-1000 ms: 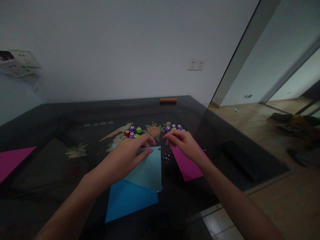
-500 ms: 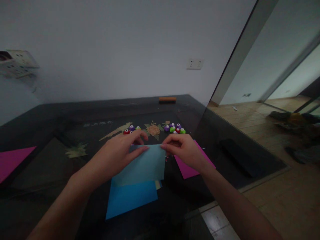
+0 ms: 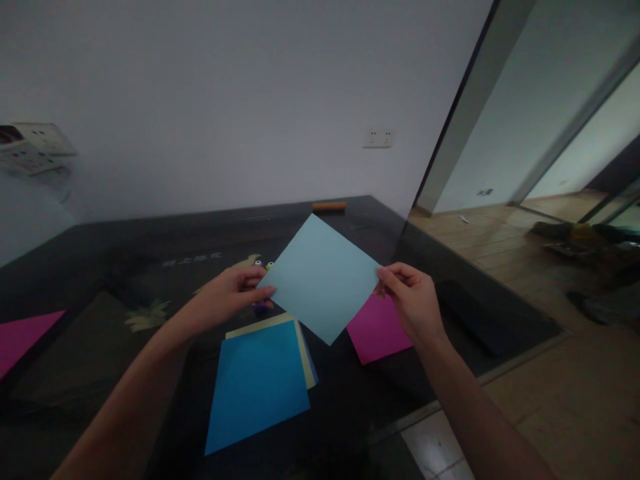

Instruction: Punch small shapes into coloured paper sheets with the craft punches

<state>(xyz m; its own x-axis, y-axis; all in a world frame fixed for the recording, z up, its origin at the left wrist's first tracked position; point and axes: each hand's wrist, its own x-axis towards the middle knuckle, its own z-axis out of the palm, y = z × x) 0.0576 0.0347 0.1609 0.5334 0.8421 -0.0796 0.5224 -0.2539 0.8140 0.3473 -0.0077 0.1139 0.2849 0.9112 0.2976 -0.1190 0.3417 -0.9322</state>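
The pale paper (image 3: pixel 320 280) partly hides a green toy (image 3: pixel 269 265) behind it. The left edge cuts off a pink sheet (image 3: pixel 25 337); clutter (image 3: pixel 583 233) at right is blurred.

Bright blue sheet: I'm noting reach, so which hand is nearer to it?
Left. The left hand is beyond the far edge of the bright blue sheet; the right hand is farther off, to its right, near a pink sheet.

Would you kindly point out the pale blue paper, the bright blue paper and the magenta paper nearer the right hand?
Pale blue paper (image 3: pixel 321 279), head view: middle of its face.
Bright blue paper (image 3: pixel 258 383), head view: middle of its top.
Magenta paper (image 3: pixel 379 331), head view: its visible middle.
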